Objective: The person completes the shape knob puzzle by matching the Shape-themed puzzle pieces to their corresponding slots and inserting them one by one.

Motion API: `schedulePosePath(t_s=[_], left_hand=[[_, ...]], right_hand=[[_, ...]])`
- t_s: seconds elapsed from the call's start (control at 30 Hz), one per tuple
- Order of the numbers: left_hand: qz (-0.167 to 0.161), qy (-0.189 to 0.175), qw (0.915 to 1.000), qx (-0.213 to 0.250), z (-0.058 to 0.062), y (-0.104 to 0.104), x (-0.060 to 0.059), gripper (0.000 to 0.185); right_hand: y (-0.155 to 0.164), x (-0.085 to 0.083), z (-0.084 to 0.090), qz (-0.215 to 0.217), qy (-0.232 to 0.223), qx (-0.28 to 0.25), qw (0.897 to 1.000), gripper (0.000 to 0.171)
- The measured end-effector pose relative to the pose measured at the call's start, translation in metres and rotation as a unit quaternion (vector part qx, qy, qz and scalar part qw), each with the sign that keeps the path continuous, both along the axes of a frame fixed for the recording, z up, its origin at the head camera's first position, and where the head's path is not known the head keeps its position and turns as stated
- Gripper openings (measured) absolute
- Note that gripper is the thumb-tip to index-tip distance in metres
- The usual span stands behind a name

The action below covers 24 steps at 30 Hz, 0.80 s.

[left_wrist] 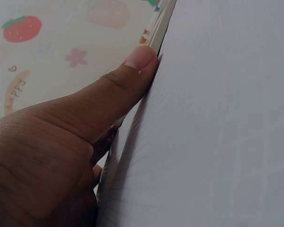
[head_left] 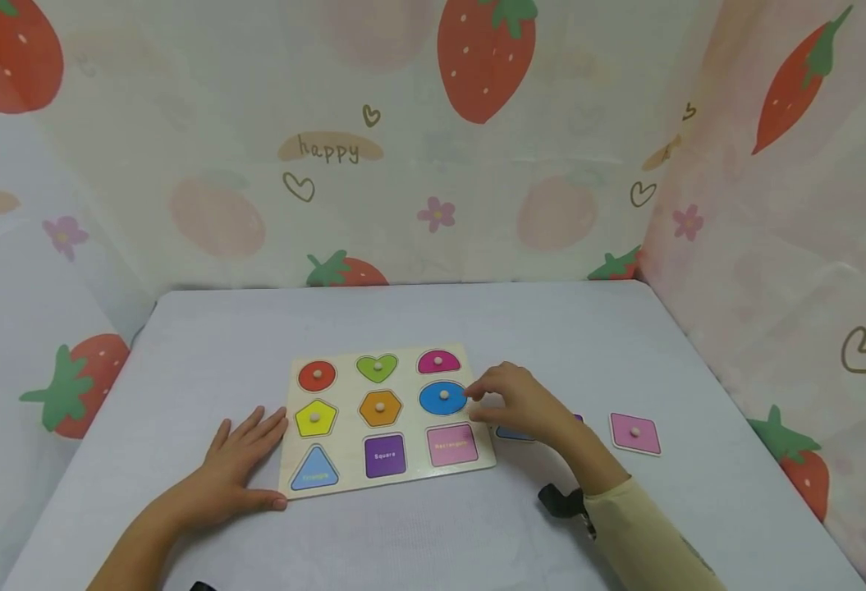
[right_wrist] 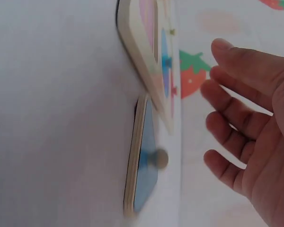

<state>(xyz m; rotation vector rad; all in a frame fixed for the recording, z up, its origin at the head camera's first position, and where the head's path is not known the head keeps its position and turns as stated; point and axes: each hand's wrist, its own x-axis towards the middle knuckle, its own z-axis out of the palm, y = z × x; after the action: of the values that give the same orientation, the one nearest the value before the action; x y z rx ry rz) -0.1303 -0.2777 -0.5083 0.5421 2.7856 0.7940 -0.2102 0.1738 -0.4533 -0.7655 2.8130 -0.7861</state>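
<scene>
A wooden shape-puzzle board (head_left: 344,484) lies in the middle of the table. Knobbed pieces sit in its upper two rows, among them a blue oval (head_left: 433,404). In the bottom row, the triangle recess (head_left: 314,472), square recess (head_left: 384,464) and rectangle recess (head_left: 453,451) show their printed bottoms. My left hand (head_left: 236,468) rests spread at the board's left edge, its thumb touching the front corner. Over the board's right edge hovers my right hand (head_left: 524,402), fingers loosely bent and holding nothing. Below it lies a blue knobbed piece (right_wrist: 146,175), mostly hidden in the head view.
A pink knobbed rectangle (head_left: 647,439) lies on the white table (head_left: 440,542) to the right. A purple bit (head_left: 578,418) peeks out behind the right wrist. Strawberry-print cloth (head_left: 403,82) surrounds the table at the back and sides. A black strap (head_left: 561,501) hangs by the right sleeve.
</scene>
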Motion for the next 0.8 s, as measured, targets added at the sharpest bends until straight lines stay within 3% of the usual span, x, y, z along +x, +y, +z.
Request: schedulePosePath(t_s=[0.17,0.47,0.8], left_hand=[[0.002,-0.004,1.0000,-0.003,0.002,0.001,0.001,0.118],[-0.002,-0.001,1.0000,-0.001,-0.001,0.000,-0.001,0.119],[0.002,-0.006,1.0000,-0.006,0.000,0.000,0.000,0.120]], right_hand=[[0.020,0.007,0.000,-0.008,0.022,-0.006,1.000,0.031],[0.047,0.013,-0.003,-0.036,0.013,-0.020,0.999,0.019],[0.064,0.012,-0.020,-0.038,0.017,-0.026,0.999,0.021]])
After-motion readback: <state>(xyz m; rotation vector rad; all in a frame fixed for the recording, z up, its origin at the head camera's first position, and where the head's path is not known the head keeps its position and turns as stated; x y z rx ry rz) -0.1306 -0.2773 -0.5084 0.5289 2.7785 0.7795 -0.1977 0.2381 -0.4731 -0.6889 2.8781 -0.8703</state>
